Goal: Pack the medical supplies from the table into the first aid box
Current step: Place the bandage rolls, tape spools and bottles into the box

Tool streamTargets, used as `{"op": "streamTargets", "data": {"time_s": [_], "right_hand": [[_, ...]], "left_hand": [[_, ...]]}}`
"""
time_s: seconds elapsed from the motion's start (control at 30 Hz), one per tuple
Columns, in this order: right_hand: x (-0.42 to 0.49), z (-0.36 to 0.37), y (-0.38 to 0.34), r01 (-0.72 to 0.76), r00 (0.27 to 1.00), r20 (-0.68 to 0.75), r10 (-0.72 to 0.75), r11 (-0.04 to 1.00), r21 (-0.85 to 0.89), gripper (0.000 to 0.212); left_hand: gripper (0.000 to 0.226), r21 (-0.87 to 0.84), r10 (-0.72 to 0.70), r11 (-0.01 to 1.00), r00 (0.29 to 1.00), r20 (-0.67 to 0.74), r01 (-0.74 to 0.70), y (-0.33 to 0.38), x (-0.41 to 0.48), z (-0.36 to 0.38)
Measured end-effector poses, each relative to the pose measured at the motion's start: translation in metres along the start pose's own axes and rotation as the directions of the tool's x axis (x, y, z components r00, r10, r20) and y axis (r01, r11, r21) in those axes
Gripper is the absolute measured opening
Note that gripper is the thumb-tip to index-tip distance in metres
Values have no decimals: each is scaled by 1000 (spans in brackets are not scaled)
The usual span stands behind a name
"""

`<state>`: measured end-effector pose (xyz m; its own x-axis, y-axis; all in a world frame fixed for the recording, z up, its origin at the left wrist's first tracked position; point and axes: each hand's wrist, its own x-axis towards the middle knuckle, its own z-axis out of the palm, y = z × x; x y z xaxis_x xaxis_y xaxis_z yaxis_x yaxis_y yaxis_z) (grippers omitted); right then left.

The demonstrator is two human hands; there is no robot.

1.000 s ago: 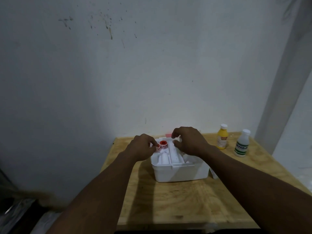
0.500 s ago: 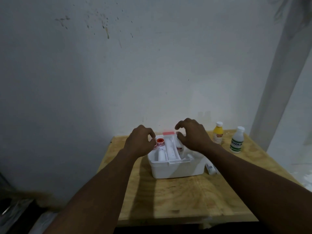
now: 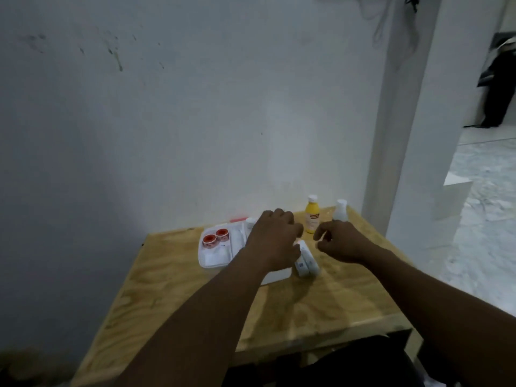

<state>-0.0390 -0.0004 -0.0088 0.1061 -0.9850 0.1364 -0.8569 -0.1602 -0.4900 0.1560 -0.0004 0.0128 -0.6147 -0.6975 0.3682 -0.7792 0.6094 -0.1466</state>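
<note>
The white first aid box (image 3: 205,262) stands on the wooden table (image 3: 293,311), with two red-centred tape rolls (image 3: 215,236) in its top tray. My left hand (image 3: 275,238) hovers over the box's right half, fingers loosely curled, with nothing visible in it. My right hand (image 3: 342,241) is just right of it, fingers curled and apart, empty. Between the hands, small white packets (image 3: 306,260) lie on the table against the box's right side. A yellow bottle (image 3: 312,216) and a white bottle (image 3: 341,209) stand at the back right, the white one partly behind my right hand.
The table is pushed against a white wall. A white column (image 3: 405,121) rises at its right rear corner. Beyond the column is an open floor, and a person in dark clothes (image 3: 499,79) stands far off at the right.
The view has swung to the right. Both hands have left the tape rolls and moved right: the left now over the box's right side, the right past the box near the bottles.
</note>
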Motion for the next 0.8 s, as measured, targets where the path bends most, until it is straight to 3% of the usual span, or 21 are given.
{"op": "streamTargets", "data": {"time_s": [0.13, 0.33, 0.6, 0.8], "right_hand": [[-19, 25, 19, -14, 996, 84, 10, 999, 52, 23], [-22, 40, 27, 35, 994, 103, -40, 998, 52, 38], [-16, 38, 37, -23, 999, 30, 21, 998, 57, 22], [-13, 40, 41, -75, 997, -2, 75, 996, 42, 31]], "left_hand": [[37, 188, 96, 975, 985, 145, -122, 25, -1, 23], [30, 323, 77, 930, 952, 295, -175, 40, -4, 35], [20, 352, 51, 920, 942, 332, -174, 54, 2, 37], [23, 406, 25, 896, 932, 361, -181, 54, 4, 38]]}}
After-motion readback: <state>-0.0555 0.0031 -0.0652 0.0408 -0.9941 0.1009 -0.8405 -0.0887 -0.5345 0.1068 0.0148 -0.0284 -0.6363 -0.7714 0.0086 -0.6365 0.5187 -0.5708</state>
